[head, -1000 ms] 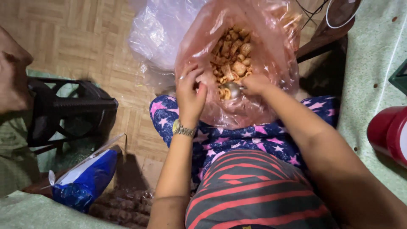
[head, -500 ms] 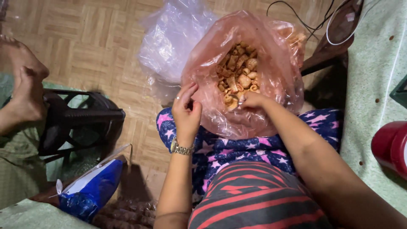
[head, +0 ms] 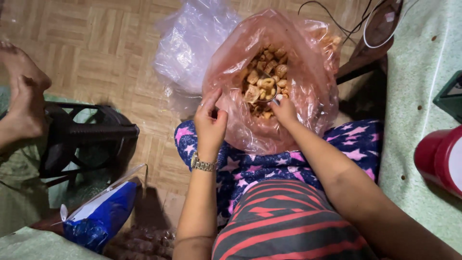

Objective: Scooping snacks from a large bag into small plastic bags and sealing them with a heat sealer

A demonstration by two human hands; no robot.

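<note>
Fingers (head: 278, 98) of my right hand (head: 285, 110) are clamped on a metal scoop (head: 264, 86), now loaded with brown snack pieces (head: 263, 72); a second ago it was buried among them. Left hand (head: 210, 124) pinches the pink bag (head: 308, 62) rim, on my lap. Clear bag (head: 192, 43) lies beyond on the floor (head: 96, 43); black stool (head: 86, 135) at left.

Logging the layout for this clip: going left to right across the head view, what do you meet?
Another person's bare feet → black stool → blue pouch → left hand → right hand in the pink bag → red container.
</note>
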